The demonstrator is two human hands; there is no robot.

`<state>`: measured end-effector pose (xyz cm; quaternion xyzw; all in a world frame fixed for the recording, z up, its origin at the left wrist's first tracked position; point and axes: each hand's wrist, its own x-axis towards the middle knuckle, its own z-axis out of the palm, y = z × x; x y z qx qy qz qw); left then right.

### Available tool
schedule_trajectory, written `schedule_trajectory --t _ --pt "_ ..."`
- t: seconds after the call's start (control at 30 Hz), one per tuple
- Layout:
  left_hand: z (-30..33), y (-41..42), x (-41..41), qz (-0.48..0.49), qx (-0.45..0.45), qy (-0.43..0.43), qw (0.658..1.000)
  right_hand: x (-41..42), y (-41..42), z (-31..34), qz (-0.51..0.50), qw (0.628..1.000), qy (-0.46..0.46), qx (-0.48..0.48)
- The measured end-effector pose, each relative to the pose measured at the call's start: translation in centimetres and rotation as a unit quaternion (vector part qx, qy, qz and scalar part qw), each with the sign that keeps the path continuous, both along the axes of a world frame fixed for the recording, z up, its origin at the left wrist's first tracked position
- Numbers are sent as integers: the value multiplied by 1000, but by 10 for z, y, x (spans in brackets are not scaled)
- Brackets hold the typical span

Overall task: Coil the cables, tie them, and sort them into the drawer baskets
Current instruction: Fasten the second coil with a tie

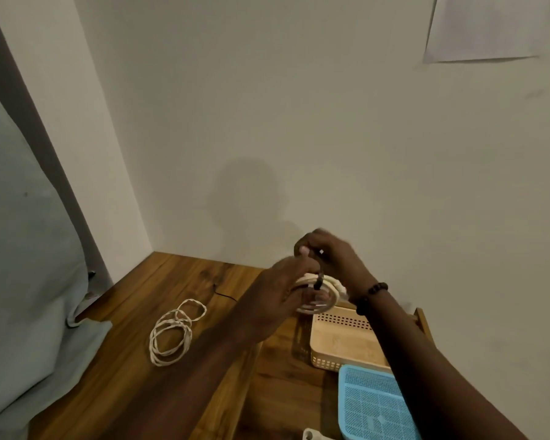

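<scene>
Left hand (280, 290) grips the white coil (318, 296) above the cream basket (340, 341), right hand (327, 255) pinches the dark tie (318, 281) round it; light, springy cable, so hold across the bundled loops or it'll unwind

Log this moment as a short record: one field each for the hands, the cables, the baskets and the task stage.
left hand: left hand holds the white coil above the drawer
right hand: right hand pinches a dark tie at the coil's top
other cable: braided cable lies loosely coiled on the wooden top, untied
baskets: beige basket and blue basket sit in the drawer; no cable seen in either
stage: tying the first coil; nothing sorted yet
</scene>
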<state>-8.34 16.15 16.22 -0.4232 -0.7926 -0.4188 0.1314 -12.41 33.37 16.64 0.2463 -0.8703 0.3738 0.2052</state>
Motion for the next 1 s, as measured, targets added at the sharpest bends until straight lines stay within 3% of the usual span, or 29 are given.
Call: schedule_trajectory --t 0.1,0.2,0.27,0.37,0.43,0.5,0.6,0.7,0.83,0.9,1.0 --pt "6 -2 -5 34 63 49 996 13 6 -10 135 971 -148 -132" --pt "10 -4 -4 83 80 36 993 24 0 -29 154 926 -263 -221" --pt "11 -4 -1 110 109 -12 988 25 -7 -36 130 920 -295 -222" --pt "10 -8 -7 169 131 -80 974 24 -15 -38 -64 929 -198 -307" --pt "6 -11 -11 195 134 -103 966 39 -23 -32 -202 896 -19 -394" --pt "2 -11 -13 214 150 -124 957 59 -38 -23 -178 911 77 -364" --pt "-2 -6 -14 211 181 -170 945 70 -64 -28 -143 963 22 -225" --pt "-5 -4 -16 211 189 -198 938 67 -76 -32 -259 956 37 -136" --pt "-10 2 -14 235 175 -212 932 64 -89 -28 -338 939 43 -34" --pt "-13 2 -11 246 164 -192 936 64 -92 -28 -355 934 23 -28" --pt "-17 -1 -8 227 154 -166 947 61 -89 -31 -328 939 -83 -54"
